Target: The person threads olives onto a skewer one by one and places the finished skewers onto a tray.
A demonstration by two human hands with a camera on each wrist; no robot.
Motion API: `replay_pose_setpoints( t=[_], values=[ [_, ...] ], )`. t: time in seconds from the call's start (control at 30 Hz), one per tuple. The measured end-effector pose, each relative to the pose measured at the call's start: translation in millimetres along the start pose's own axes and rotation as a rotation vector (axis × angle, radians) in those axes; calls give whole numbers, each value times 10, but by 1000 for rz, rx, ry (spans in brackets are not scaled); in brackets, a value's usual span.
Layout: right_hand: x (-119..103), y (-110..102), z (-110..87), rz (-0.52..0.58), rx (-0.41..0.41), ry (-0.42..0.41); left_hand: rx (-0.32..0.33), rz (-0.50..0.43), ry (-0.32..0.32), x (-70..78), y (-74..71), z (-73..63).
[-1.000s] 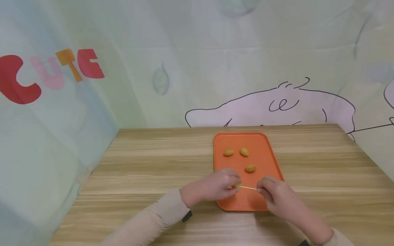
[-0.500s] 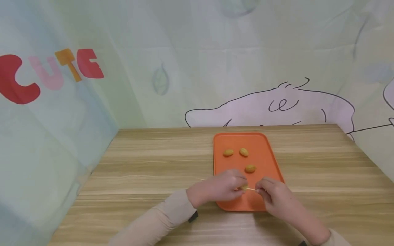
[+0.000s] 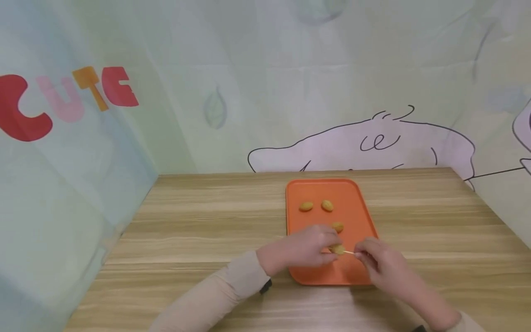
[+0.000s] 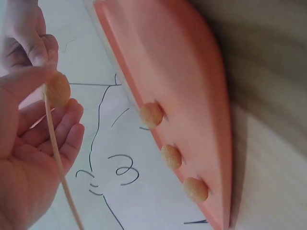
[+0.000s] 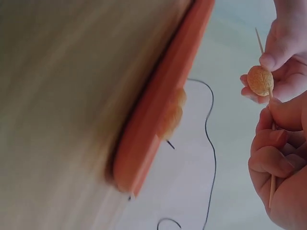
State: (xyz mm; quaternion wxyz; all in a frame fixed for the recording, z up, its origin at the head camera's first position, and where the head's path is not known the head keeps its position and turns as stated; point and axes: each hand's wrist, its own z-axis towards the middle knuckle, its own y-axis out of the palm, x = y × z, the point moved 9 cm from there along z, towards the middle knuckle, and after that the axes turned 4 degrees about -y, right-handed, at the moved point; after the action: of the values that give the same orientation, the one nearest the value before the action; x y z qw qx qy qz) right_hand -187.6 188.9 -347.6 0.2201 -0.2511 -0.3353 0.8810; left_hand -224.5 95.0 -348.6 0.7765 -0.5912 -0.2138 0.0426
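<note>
Over the near half of an orange tray (image 3: 348, 272), my left hand (image 3: 304, 246) pinches a golden-brown, wrinkled food ball (image 3: 339, 249) between thumb and fingers. A thin wooden skewer (image 4: 56, 153) sticks out of the ball on both sides, one length running back past the left palm. On the other side, my right hand (image 3: 386, 263) grips the skewer close to the ball. In the right wrist view its thumb and curled fingers wrap the skewer (image 5: 272, 187), whose end shows below them.
Three similar balls lie on the tray: one at the back left (image 3: 306, 206), one beside it (image 3: 327, 205), and a nearer one (image 3: 338, 226) partly behind the left hand. The wooden table (image 3: 207, 230) meets a printed cloth backdrop (image 3: 186, 92) at its back and sides.
My left hand has moved to the right with the ball, closer to my right hand, so less skewer shows between them. The right hand has shifted slightly right. The tray balls have stayed put.
</note>
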Motion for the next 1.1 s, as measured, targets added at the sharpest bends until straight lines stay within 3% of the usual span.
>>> replay_pose_setpoints(
  t=[0.13, 0.23, 0.43, 0.6, 0.7, 0.9, 1.1],
  values=[
    [90, -177, -53, -33, 32, 13, -28, -29, -110, -115, -38, 11],
    [190, -314, -112, -57, 37, 41, -2, 0, -164, -202, -81, 3],
    [391, -542, -264, -145, 39, 117, 114, 98, -158, -301, -163, 55],
    [505, -695, -391, -190, 52, 162, 141, 48, -198, -433, -145, 187],
    [559, -770, -471, -215, 61, 187, 113, 5, -264, -530, -101, 273],
    [617, -910, -632, -255, 103, 190, -5, -55, -411, -715, 84, 410],
    [658, -972, -748, -305, 95, 211, -91, -105, -441, -776, 258, 515]
  ],
)
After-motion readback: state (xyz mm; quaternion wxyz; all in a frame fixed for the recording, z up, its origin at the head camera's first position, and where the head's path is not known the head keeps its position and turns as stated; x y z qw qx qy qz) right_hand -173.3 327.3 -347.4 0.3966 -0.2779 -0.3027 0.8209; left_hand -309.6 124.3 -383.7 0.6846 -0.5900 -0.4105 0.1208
